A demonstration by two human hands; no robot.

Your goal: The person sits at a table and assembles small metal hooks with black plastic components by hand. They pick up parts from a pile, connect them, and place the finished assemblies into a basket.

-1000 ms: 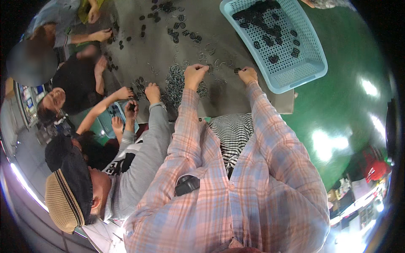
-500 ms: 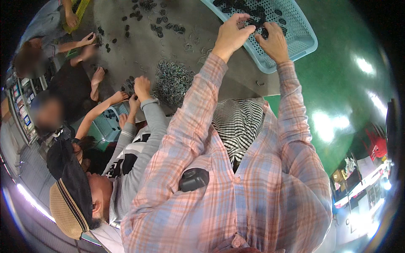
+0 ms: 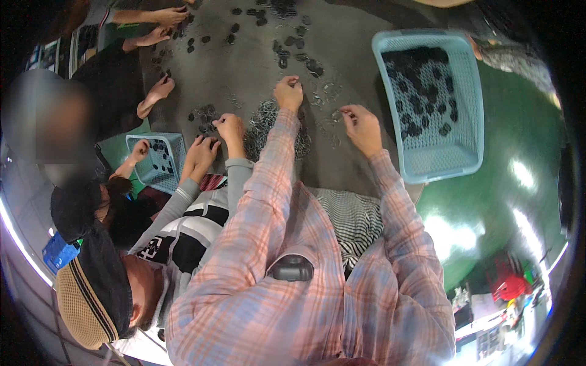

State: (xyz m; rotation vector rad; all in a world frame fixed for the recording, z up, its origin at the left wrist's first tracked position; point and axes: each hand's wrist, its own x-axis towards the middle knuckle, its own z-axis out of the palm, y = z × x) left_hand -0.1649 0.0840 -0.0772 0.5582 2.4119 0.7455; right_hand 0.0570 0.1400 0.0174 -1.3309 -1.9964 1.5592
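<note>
My left hand [image 3: 289, 93] is over the grey table, fingers curled together, close to the far edge of a heap of thin shiny wire pieces [image 3: 261, 129]. Anything inside its fingers is hidden. To the right, my right hand [image 3: 364, 130] has its thumb and forefinger pinched beside some loose wire pieces [image 3: 329, 93]; what the fingertips hold is too small to make out. Small black oval parts [image 3: 314, 67] lie just beyond my left hand. A light-blue plastic basket [image 3: 436, 160] stands right of my right hand, with many black oval parts [image 3: 421, 91] in it.
Co-workers sit along the left; the nearest one's hands [image 3: 229, 129] work over black parts close to my left forearm. A smaller blue basket [image 3: 174, 146] stands by them. More black parts are scattered across the far table [image 3: 201, 79]. A person's hand [image 3: 474, 47] touches the big basket's far right.
Both my hands have left the blue basket and moved back over the table, further apart. My view has shifted right, so the whole basket shows. Another person's hand now appears at its far right.
</note>
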